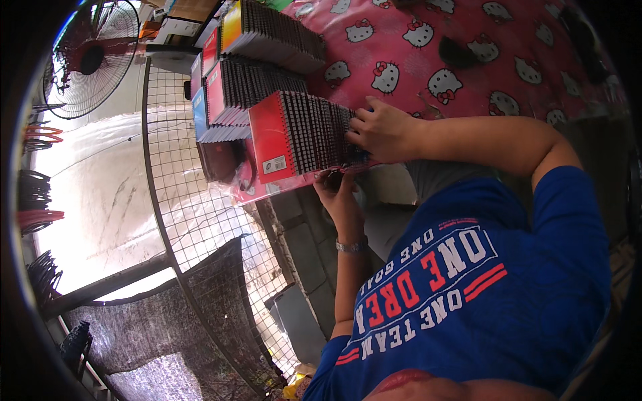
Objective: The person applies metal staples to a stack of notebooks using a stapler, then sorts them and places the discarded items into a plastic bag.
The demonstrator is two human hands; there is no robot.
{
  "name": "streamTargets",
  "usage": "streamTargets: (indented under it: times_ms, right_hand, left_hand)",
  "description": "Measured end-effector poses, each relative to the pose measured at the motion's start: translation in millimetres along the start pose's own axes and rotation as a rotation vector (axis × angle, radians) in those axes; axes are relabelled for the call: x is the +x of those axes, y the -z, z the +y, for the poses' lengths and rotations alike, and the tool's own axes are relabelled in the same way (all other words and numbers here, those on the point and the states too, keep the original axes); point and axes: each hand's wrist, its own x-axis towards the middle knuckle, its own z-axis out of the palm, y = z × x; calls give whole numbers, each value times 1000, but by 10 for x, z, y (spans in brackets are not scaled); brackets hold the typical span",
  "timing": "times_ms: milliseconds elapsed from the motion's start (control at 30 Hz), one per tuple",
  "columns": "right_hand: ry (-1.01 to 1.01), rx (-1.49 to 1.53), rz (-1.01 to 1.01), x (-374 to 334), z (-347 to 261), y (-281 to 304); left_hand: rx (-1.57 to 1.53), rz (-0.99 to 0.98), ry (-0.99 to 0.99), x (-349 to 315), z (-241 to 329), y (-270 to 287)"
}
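A row of spiral notebooks (311,134) with black wire bindings stands packed together at the table's near edge, its front one showing a red cover. My right hand (384,130) is at the right end of this row, its fingers bent and closed against the last notebooks. At the row's near lower corner, by the table edge, my left hand (340,194) grips the same end from below. A wristwatch circles my left wrist. The notebooks partly hide the fingertips of both hands.
More spiral notebook rows (257,87) stand behind, one with a yellow-orange cover (232,28). They rest on a pink table cover (358,57) with cartoon cat heads. A dark object (456,52) lies farther right. Left are a wire mesh (167,140) and a fan (92,60).
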Motion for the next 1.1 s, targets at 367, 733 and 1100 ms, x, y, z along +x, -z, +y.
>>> streamTargets:
  times_ms: [367,733,1100]
  right_hand:
    - [-67,348,-233,-481,165,-910]
    - [134,613,32,-377,-593,-260]
    - [-59,91,90,-91,32,-117]
  left_hand:
    - [-564,-178,196,137,-146,441]
    - [-949,-302,657,-422,-647,319]
    - [-553,-167,467,82,-50,401]
